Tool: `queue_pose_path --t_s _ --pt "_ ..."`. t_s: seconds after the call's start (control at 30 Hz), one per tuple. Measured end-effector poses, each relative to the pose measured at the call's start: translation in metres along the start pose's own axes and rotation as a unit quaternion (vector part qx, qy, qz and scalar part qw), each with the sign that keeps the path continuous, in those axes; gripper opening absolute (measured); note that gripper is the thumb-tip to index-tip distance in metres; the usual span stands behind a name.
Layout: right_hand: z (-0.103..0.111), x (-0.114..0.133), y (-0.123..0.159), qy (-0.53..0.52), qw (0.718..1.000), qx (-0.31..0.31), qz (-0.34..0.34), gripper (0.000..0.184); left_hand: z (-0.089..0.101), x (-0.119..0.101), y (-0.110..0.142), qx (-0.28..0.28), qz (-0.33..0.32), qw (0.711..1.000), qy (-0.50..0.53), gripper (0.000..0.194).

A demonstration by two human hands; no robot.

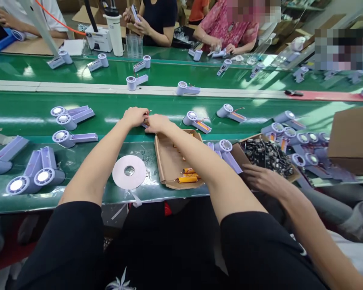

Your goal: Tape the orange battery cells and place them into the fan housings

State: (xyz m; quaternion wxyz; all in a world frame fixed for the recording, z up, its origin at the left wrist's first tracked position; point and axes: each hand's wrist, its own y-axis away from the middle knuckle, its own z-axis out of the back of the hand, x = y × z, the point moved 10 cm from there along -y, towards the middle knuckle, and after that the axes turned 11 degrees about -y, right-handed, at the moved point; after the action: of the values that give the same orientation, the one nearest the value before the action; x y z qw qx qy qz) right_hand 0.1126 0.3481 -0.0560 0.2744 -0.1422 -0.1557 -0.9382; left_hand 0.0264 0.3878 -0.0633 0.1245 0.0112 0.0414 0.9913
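Both my arms reach forward over the green conveyor belt [115,117]. My left hand [135,116] and my right hand [156,122] meet at the belt's near lane, fingers curled round a small lavender fan part with thin red wires [146,119] between them; most of the part is hidden by my fingers. Just below my right forearm lies an open cardboard tray [169,161] holding a few yellow cylindrical batteries [188,176]. A white tape roll [129,172] lies flat between my forearms.
Lavender handheld fan housings [69,117] lie scattered along both lanes, with a cluster [33,171] at near left. A co-worker's hand [261,177] rests by a box of dark circuit parts [268,155] on my right. A cardboard box [352,137] stands far right. Other people work across the belt.
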Motion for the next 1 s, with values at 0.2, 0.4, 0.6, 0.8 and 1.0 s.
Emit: queue_pose_path --t_s 0.2,0.4,0.6,0.8,1.0 --pt "0.031 0.008 0.015 -0.115 0.988 -0.080 -0.061 0.022 0.009 0.000 -0.001 -0.002 0.034 0.998 -0.048 0.046" --pt "0.057 0.009 0.191 -0.169 0.957 -0.215 0.093 0.035 0.022 -0.001 0.006 -0.012 0.023 1.000 -0.009 0.055" --pt "0.020 -0.144 0.343 -0.120 0.923 -0.291 -0.223 0.051 0.063 -0.121 0.064 -0.174 -0.162 0.971 0.019 0.055" --pt "-0.017 -0.168 0.322 -0.126 0.926 -0.160 -0.318 0.069 0.039 -0.309 0.142 -0.085 -0.424 0.901 -0.039 0.046" --pt "-0.022 -0.154 0.334 -0.123 0.925 -0.173 -0.316 0.068 0.020 -0.316 0.177 -0.095 -0.416 0.903 -0.054 0.049"
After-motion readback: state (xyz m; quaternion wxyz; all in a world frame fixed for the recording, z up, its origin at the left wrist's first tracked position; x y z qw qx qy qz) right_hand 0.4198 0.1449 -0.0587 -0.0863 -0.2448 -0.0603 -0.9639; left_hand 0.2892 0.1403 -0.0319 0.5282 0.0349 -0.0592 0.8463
